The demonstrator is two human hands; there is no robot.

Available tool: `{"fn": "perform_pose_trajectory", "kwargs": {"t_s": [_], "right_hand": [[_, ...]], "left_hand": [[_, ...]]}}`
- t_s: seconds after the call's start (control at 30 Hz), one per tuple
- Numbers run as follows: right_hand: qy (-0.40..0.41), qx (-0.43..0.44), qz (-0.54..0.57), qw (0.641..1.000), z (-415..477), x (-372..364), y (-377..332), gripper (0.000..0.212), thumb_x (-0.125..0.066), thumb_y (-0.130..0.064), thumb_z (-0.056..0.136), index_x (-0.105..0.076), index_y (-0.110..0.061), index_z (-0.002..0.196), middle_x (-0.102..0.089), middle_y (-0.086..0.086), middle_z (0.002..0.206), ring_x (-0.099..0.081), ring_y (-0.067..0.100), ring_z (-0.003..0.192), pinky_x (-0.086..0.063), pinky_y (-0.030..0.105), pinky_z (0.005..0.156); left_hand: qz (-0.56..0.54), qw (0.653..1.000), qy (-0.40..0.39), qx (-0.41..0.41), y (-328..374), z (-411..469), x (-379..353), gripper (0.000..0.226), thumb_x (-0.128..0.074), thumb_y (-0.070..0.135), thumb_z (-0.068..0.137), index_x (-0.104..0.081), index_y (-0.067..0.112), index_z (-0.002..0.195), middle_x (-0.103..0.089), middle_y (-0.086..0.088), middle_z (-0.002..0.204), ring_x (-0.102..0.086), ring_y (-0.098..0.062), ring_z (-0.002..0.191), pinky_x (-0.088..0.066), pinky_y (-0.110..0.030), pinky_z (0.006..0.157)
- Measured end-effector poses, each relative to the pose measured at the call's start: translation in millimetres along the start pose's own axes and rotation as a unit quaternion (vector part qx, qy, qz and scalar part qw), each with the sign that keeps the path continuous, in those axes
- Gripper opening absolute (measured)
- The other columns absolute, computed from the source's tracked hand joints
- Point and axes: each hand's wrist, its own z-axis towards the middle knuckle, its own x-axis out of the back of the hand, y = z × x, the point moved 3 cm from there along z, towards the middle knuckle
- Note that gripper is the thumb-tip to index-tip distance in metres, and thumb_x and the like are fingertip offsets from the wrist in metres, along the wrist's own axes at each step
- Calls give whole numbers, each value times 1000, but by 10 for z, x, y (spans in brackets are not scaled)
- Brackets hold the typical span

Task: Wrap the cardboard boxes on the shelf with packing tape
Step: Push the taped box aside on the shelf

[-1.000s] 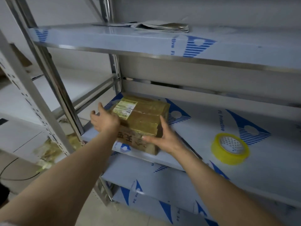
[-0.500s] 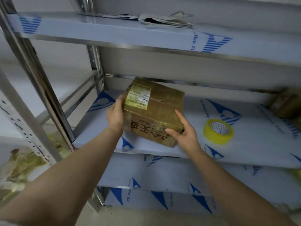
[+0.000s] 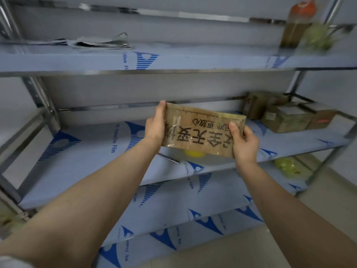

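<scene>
A brown cardboard box (image 3: 201, 130) with large black printed characters and glossy tape on it is lifted above the middle shelf (image 3: 96, 151), its printed side facing me upside down. My left hand (image 3: 155, 124) grips its left end, thumb along the front edge. My right hand (image 3: 243, 141) grips its right end, thumb on the printed face. The yellow tape roll (image 3: 194, 153) lies on the shelf right behind the box, only its lower edge showing.
Several other cardboard boxes (image 3: 286, 115) sit at the right end of the same shelf. The upper shelf carries folded papers (image 3: 100, 43) and a bottle (image 3: 297, 26) with a greenish bundle. Lower shelves lie below; metal uprights stand at both sides.
Both hands have lifted the box off the shelf and carried it right, turning its printed side toward me. The view has swung right, revealing more boxes; the box now hides most of the tape roll.
</scene>
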Motion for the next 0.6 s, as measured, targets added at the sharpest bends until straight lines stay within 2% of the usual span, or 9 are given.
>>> {"fn": "perform_pose_trajectory", "kwargs": {"t_s": [0.07, 0.17, 0.27, 0.33, 0.37, 0.43, 0.47, 0.53, 0.6], "right_hand": [[40, -2, -11, 999, 89, 353, -12, 9, -60, -35, 92, -62, -29, 85, -66, -10, 83, -63, 10, 83, -52, 31, 82], [72, -28, -17, 997, 214, 866, -9, 16, -59, -36, 92, -64, -20, 91, -66, -3, 85, -64, 16, 87, -53, 37, 87], [102, -69, 6, 992, 341, 1362, 103, 18, -62, -41, 89, -64, -24, 83, -69, 0, 88, -66, 20, 90, -53, 41, 89], [123, -110, 39, 986, 352, 1663, 192, 19, -63, -41, 88, -64, -23, 80, -70, 3, 88, -66, 19, 85, -54, 40, 87], [134, -133, 62, 980, 333, 1812, 255, 19, -63, -39, 89, -65, -20, 83, -70, 6, 91, -66, 18, 82, -55, 39, 86], [155, -174, 110, 966, 298, 2112, 429, 25, -61, -36, 90, -68, -13, 99, -70, 11, 100, -67, 19, 84, -54, 42, 87], [157, -192, 131, 960, 271, 2250, 511, 32, -60, -37, 91, -67, -11, 106, -70, 13, 104, -68, 23, 88, -54, 44, 88], [153, -230, 158, 948, 221, 2493, 659, 42, -56, -40, 92, -64, -7, 117, -69, 16, 109, -68, 28, 94, -54, 47, 88], [170, -255, 180, 935, 182, 2714, 772, 45, -56, -40, 92, -63, -5, 119, -69, 15, 106, -68, 27, 93, -53, 49, 89]], "left_hand": [[25, 998, -55, 0, 42, -92, -368, 40, -49, 51, 90, -66, 15, 91, -70, -6, 87, -66, -21, 80, -56, -34, 75], [31, 995, -99, 5, 77, -209, -849, 28, -58, 41, 90, -67, 14, 90, -70, -3, 78, -65, -18, 67, -54, -29, 64], [-45, 988, -144, 31, 53, -351, -1287, 31, -58, 37, 91, -70, 10, 99, -72, -6, 83, -68, -18, 66, -54, -26, 61], [-86, 982, -165, 39, -2, -426, -1539, 21, -53, 18, 94, -70, 7, 100, -71, -4, 79, -66, -12, 59, -53, -21, 53], [-88, 981, -167, 35, -29, -458, -1658, 22, -50, 4, 92, -69, 4, 104, -71, -4, 81, -65, -11, 59, -51, -18, 52], [-59, 987, -150, 8, -105, -464, -1871, 36, -48, -14, 86, -64, -1, 116, -69, -7, 102, -65, -14, 77, -53, -16, 61], [-36, 991, -130, -6, -138, -469, -1959, 39, -53, -14, 85, -60, -2, 121, -65, -7, 110, -64, -16, 85, -53, -14, 67], [9, 995, -98, 10, -236, -484, -2099, 49, -68, 2, 84, -52, -2, 130, -59, -8, 122, -61, -21, 101, -51, -22, 84], [57, 986, -121, 104, -359, -576, -2214, 66, -74, 30, 82, -46, 3, 135, -52, -7, 126, -50, -22, 116, -39, -39, 96]]}}
